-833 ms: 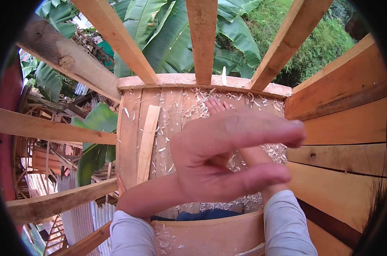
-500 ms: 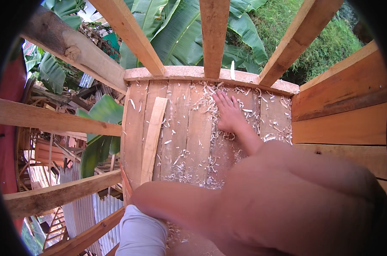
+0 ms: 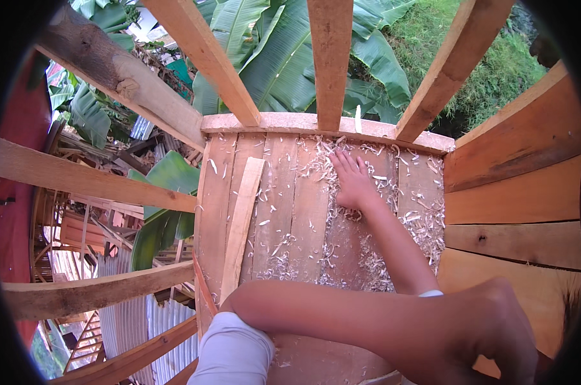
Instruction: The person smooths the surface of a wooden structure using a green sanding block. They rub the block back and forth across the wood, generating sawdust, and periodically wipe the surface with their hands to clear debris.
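Observation:
My right hand lies flat, fingers stretched, on the plank surface, near its far edge. Curled wood shavings lie around its fingertips. My left forearm crosses over the right arm from the white-sleeved side at the lower left. At its end my left hand is raised close at the lower right, bent at the wrist, with curled fingers. A gap shows between thumb and fingers. What it holds, if anything, cannot be made out. A loose wooden strip lies lengthwise on the planks, left of my right hand.
A raised wooden rim bounds the far end. Upright wooden posts stand around the far and left sides. A boarded wall closes the right. Beyond are banana leaves, corrugated metal sheets and a red surface.
My left hand and forearm have come away from close in front of the view, uncovering the right forearm and more shavings. The view has shifted slightly. My right hand stays flat on the planks.

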### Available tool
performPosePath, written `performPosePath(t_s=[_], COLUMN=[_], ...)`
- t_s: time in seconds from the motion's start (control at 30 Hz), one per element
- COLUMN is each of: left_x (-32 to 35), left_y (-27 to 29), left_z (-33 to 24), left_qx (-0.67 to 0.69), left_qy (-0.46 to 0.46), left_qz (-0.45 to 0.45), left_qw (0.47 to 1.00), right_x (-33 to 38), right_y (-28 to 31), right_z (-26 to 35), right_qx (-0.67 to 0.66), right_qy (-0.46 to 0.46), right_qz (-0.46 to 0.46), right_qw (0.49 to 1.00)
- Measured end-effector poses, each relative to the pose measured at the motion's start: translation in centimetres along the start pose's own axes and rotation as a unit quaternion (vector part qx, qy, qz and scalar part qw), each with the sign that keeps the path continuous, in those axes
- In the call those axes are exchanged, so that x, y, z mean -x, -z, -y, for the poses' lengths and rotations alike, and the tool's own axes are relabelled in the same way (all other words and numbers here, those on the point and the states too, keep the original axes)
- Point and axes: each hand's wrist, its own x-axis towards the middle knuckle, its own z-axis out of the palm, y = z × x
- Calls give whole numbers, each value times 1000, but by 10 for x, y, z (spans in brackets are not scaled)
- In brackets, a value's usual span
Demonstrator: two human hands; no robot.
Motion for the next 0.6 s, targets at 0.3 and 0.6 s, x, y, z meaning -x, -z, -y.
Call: performPosePath(t_s=[0.3, 0.6], left_x=[-29, -24], left_y=[68, 49], left_z=[-141, -117], left_qx=[-265, -216], left_qy=[13, 47], left_qz=[-146, -94], left_qw=[953, 971], right_x=[-1, 2], right_y=[-9, -1], right_z=[-6, -2], right_qx=[-4, 4], right_qy=[0, -15], right_qz=[-7, 0], right_qw=[1000, 1000])
